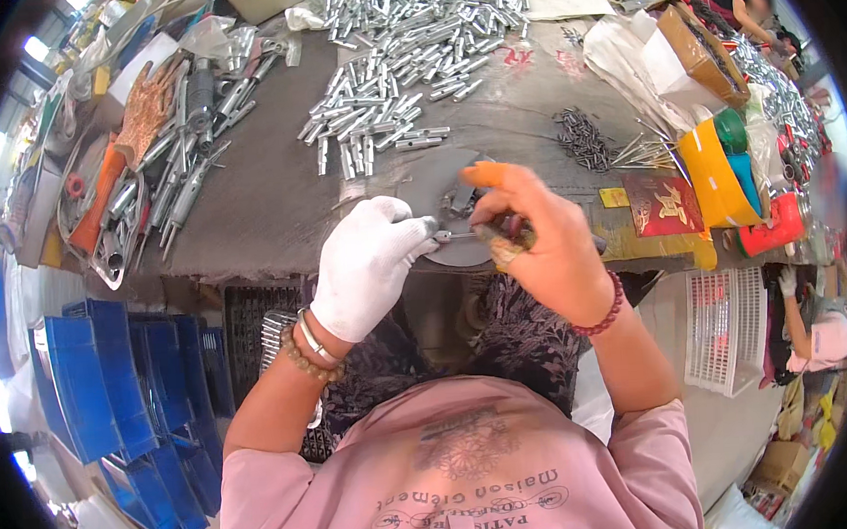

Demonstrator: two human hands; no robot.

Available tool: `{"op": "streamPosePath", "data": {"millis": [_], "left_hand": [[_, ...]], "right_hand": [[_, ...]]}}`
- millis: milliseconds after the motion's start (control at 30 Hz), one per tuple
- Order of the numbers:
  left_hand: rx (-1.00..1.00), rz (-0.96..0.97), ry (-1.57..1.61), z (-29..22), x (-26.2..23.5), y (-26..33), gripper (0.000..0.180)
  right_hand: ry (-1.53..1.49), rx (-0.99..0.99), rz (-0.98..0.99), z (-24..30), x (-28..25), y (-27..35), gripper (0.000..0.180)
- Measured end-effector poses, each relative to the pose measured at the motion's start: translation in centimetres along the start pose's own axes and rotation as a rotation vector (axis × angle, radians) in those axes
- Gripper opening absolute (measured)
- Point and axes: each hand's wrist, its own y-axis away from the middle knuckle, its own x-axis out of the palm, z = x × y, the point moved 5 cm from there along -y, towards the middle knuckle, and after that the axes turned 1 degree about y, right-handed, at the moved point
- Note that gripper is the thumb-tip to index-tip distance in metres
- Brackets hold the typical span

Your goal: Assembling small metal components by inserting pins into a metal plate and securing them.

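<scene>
My left hand (pixel 370 262), in a white knitted glove with darkened fingertips, pinches the end of a small silver metal part (pixel 448 235) above the table's near edge. Opposite it, my bare right hand (pixel 541 230) is curled, with tape on its thumb. Its fingers close on something dark and partly reddish that I cannot make out, and they are a little blurred. A thin metal rod runs between the two hands. Beneath them lies a grey round plate (pixel 461 255) with a dark metal block (pixel 462 199) on it. Beyond the plate spreads a large heap of silver metal cylinders (pixel 368 114).
Small dark pins (pixel 583 141) and thin rods (pixel 643 151) lie to the right, near a red packet (pixel 665 206) and a yellow holder (pixel 718 172). Tools and tubes (pixel 192 133) crowd the left. Blue bins (pixel 94 382) and a white crate (pixel 724 335) stand below; other people work at right.
</scene>
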Motion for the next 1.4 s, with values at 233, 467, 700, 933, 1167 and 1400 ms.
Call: {"op": "streamPosePath", "data": {"millis": [233, 467, 700, 933, 1167, 1400], "left_hand": [[0.028, -0.025, -0.033, 0.4, 0.0, 0.2, 0.027], [0.012, 0.005, -0.023, 0.3, -0.3, -0.1, 0.014], [0.036, -0.072, 0.027, 1.1, 0.4, 0.8, 0.029], [0.020, -0.084, 0.028, -0.7, -0.8, -0.3, 0.012], [0.003, -0.010, 0.001, -0.9, -0.9, 0.3, 0.020], [0.061, -0.085, -0.006, -0.1, -0.4, 0.4, 0.021]], "right_hand": [[0.177, -0.150, 0.067, 0.7, 2.6, -1.1, 0.075], [0.522, -0.343, 0.194, 3.6, 3.2, -1.7, 0.064], [0.791, -0.402, 0.207, 5.0, 4.6, -2.0, 0.048], [0.512, -0.234, 0.005, 2.9, 0.3, 0.1, 0.054], [0.713, -0.033, 0.058, -0.7, -2.7, 1.9, 0.048], [0.453, 0.047, -0.110, -0.7, -3.4, 2.3, 0.048]]}}
